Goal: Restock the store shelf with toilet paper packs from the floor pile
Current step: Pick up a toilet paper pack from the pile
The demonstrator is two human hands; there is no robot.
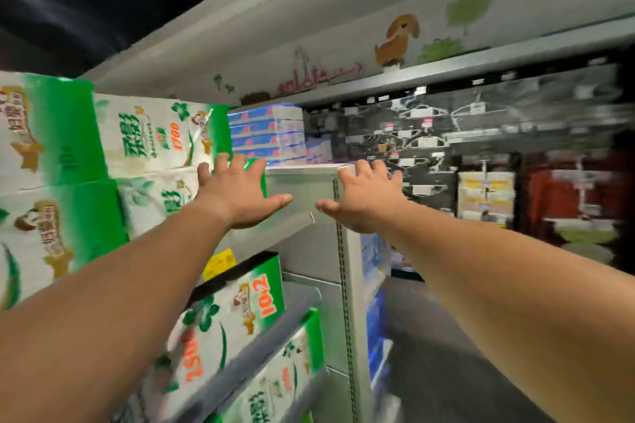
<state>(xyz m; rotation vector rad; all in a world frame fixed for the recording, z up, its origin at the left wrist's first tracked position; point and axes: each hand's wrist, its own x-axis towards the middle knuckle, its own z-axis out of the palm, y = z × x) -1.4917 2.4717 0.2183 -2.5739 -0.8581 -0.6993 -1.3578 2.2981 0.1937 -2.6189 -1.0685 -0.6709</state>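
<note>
Your two forearms reach up and forward, both hands empty. Your left hand (240, 194) has its fingers (237, 161) spread wide, thumb out to the right; the fingertips lie over the lower right corner of the upper toilet paper pack (158, 134). Whether they press it you cannot tell. Your right hand (366, 203) is spread too, its fingertips at the top edge of the shelf end panel (302, 192). Beyond your fingertips, blue packs (268, 134) sit stacked. More green packs (226, 326) lie below your left wrist.
</note>
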